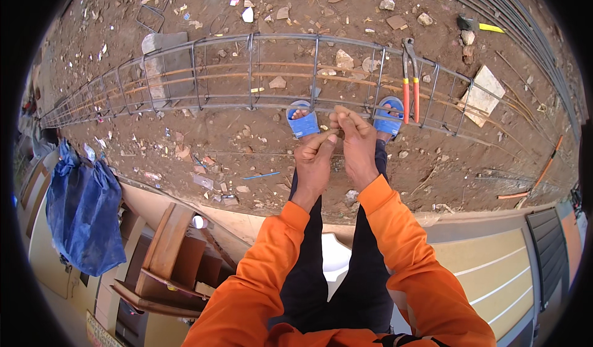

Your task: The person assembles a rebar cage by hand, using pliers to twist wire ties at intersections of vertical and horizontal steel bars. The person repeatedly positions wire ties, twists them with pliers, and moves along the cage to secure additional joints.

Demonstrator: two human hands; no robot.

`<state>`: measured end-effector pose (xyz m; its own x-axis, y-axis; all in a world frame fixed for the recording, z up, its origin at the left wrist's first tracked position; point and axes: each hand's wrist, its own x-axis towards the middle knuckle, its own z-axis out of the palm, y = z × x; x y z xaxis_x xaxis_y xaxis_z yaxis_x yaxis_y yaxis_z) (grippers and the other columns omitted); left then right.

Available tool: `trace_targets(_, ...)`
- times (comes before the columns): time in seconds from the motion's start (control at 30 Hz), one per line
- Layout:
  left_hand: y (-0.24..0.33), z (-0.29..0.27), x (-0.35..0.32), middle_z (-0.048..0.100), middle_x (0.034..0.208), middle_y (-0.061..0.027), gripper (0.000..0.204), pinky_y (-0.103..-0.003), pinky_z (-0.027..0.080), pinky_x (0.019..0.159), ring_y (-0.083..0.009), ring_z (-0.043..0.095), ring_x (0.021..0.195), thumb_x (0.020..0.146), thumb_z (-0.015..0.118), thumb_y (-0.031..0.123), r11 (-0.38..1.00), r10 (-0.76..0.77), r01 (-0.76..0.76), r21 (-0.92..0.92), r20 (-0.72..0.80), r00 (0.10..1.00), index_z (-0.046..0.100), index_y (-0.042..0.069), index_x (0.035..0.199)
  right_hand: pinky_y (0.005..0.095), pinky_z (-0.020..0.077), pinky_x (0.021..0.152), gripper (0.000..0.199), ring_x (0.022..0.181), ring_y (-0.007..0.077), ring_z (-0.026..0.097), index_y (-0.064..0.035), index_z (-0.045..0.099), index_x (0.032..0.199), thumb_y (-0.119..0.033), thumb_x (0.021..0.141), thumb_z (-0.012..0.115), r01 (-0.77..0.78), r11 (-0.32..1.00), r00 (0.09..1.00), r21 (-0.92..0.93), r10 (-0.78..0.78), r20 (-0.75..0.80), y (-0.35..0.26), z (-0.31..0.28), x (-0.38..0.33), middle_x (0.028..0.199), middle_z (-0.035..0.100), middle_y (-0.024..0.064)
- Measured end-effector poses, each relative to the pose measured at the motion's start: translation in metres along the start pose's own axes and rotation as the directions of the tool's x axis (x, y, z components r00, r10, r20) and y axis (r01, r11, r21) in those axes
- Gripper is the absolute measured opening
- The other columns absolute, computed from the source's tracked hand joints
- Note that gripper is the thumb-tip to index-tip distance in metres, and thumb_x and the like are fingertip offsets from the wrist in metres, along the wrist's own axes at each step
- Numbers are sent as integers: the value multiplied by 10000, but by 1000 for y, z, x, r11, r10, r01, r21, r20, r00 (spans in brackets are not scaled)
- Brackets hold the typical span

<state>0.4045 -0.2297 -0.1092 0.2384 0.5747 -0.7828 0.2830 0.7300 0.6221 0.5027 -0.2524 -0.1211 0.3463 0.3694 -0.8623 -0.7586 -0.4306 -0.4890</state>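
My left hand [314, 167] and my right hand [359, 146] are close together in front of me, fingertips pinched. Whatever lies between the fingers is too thin or too hidden to make out. Just beyond them a long rebar cage [251, 69] of grey and rusty bars with square stirrups stretches from far left to right. Pincers with red handles [406, 97] rest on the cage, right of my right hand. My feet in blue slides [303, 122] stand at its near side.
Under the cage's left part sits a grey concrete block [167, 63]. A pale broken slab [483, 96] lies by its right end, and loose steel bars [525, 20] run along the upper right. A blue sheet [86, 211] and wooden furniture [170, 260] are at lower left.
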Motion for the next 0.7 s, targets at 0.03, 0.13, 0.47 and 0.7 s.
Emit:
trace_targets(0.03,-4,-7,-4,557,755,64,196,-199,328,545,-9,419,641,954,615,91,992,36,-37,117,10,999,694,-13,1099,284,511,725,289,841,113,629,-38,651,1202,-214,984,581,105,969,992,-222,-86,92,-1,-3,3,1003,701,104)
trace_targets(0.13,-2,-20,-8,567,737,53,200,-205,358,554,-25,441,627,949,624,97,981,-159,163,-110,42,986,692,-13,1102,285,524,772,295,892,133,647,-26,644,1211,-202,982,584,309,850,937,-426,-196,289,10,-14,17,1032,707,112)
trace_targets(0.47,-8,-12,16,620,884,13,252,-242,433,597,-73,542,724,934,664,199,873,-272,232,-428,-33,962,682,15,1106,274,510,799,322,892,130,629,26,636,1199,-213,993,573,164,980,986,-112,-162,27,59,-7,2,1012,691,72)
trace_targets(0.7,9,-26,65,627,972,-100,297,-359,451,880,-226,588,953,892,688,228,922,-6,38,384,-84,996,692,63,1139,251,456,558,263,630,92,554,48,639,1161,-93,951,568,13,985,991,-170,-35,-131,64,2,7,764,630,22)
